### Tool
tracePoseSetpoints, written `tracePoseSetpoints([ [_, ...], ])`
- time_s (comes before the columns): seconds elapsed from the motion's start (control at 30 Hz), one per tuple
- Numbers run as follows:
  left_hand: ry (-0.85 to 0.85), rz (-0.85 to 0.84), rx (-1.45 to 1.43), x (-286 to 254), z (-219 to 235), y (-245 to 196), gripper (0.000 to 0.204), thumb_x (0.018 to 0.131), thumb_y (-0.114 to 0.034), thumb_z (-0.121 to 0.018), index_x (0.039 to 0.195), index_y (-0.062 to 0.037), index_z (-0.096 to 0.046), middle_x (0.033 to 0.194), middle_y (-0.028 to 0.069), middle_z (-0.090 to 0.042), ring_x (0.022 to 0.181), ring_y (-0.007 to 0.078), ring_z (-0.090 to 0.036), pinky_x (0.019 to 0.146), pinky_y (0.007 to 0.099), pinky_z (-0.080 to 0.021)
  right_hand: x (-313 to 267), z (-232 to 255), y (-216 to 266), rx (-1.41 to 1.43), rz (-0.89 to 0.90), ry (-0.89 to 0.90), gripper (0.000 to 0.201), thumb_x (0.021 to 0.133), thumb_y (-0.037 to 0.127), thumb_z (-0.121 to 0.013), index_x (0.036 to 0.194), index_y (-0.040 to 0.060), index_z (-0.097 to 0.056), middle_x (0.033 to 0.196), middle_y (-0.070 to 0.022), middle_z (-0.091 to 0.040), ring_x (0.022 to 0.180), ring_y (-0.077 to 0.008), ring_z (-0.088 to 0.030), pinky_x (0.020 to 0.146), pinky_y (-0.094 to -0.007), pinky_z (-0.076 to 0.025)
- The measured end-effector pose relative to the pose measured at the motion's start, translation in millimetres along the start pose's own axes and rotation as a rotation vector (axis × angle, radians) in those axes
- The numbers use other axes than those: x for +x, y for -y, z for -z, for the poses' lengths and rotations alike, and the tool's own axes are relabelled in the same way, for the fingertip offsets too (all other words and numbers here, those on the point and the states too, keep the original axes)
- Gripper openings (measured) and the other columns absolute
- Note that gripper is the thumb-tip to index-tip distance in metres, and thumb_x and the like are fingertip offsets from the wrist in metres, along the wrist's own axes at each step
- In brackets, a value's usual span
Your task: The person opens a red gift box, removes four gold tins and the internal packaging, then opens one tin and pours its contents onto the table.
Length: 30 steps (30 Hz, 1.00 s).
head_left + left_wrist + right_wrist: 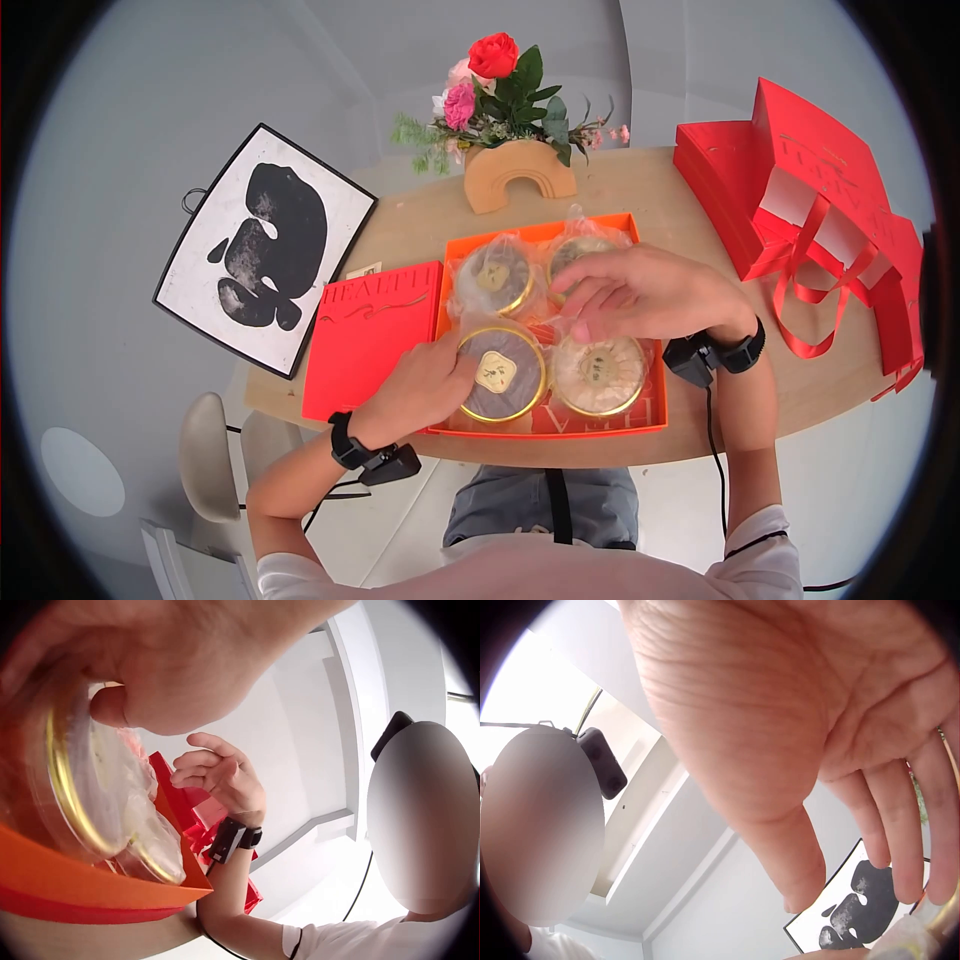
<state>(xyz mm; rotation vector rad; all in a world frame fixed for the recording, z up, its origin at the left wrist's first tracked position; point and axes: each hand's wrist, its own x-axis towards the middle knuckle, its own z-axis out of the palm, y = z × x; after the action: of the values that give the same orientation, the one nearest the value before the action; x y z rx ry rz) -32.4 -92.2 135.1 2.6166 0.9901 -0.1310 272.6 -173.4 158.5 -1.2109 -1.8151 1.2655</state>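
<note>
An orange box (548,430) holds several round, gold-rimmed clear containers in plastic wrap. At its front left lies a container (500,378) with a pale label. My left hand (420,390) grips this container's left edge; in the left wrist view, the thumb of the left hand (180,660) lies against the wrapped container (71,784). Above the right-hand containers hovers my right hand (650,295), fingers loosely bent and holding nothing. It partly covers the back right container (585,250). The front right container (600,378) sits below it. In the right wrist view the right palm (757,697) shows bare.
A red lid (370,335) marked HEALTH lies left of the box, by a framed black-and-white picture (275,245). Behind the box stands an arch-shaped vase (500,180) with flowers. Red gift bags (820,160) with ribbons are at the right.
</note>
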Motion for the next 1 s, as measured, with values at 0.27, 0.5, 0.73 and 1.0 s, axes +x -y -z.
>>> tracePoseSetpoints([
  [0.27, 0.11, 0.193, 0.034, 23.4, 8.4, -16.3, 0.034, 0.094, -0.025, -0.049, 0.103, 0.0072, -0.056, 0.086, 0.0278, -0.068, 0.082, 0.0453, -0.067, 0.075, 0.0563, -0.052, 2.1, 3.1, -4.9, -0.066, 0.034, 0.039, 0.046, 0.092, 0.015, -0.074, 0.131, -0.0022, -0.056, 0.11, -0.013, -0.073, 0.102, -0.0177, -0.071, 0.092, -0.0306, -0.055],
  [0.5, -0.032, 0.17, 0.308, 14.5, -3.1, -35.0, 0.039, 0.091, -0.022, -0.057, 0.115, 0.0088, -0.054, 0.088, 0.0224, -0.067, 0.089, 0.0401, -0.067, 0.075, 0.0516, -0.054, -0.9, 4.9, -1.5, -0.128, 0.071, 0.011, 0.05, 0.092, 0.03, -0.075, 0.128, 0.0, -0.059, 0.111, -0.0148, -0.072, 0.104, -0.0228, -0.07, 0.092, -0.0329, -0.055],
  [0.73, 0.043, 0.026, -0.021, 0.1, 20.0, -33.5, 0.075, 0.08, -0.045, -0.08, 0.13, 0.0033, -0.051, 0.123, 0.0228, -0.056, 0.111, 0.0388, -0.06, 0.095, 0.0442, -0.05, -3.1, 7.2, -2.9, -0.281, 0.075, -0.025, 0.055, 0.087, 0.027, -0.079, 0.13, 0.001, -0.057, 0.116, -0.0132, -0.069, 0.109, -0.0258, -0.068, 0.094, -0.0364, -0.055],
  [1.0, 0.124, -0.049, -0.025, -5.9, 11.7, -20.8, 0.104, 0.079, -0.048, -0.082, 0.148, 0.0118, -0.031, 0.139, 0.0263, -0.044, 0.13, 0.0393, -0.046, 0.109, 0.0419, -0.042, 10.3, -1.8, -18.6, -0.384, 0.088, 0.182, 0.058, 0.084, 0.022, -0.079, 0.131, -0.0019, -0.055, 0.119, -0.0172, -0.068, 0.11, -0.0307, -0.067, 0.094, -0.0388, -0.054],
])
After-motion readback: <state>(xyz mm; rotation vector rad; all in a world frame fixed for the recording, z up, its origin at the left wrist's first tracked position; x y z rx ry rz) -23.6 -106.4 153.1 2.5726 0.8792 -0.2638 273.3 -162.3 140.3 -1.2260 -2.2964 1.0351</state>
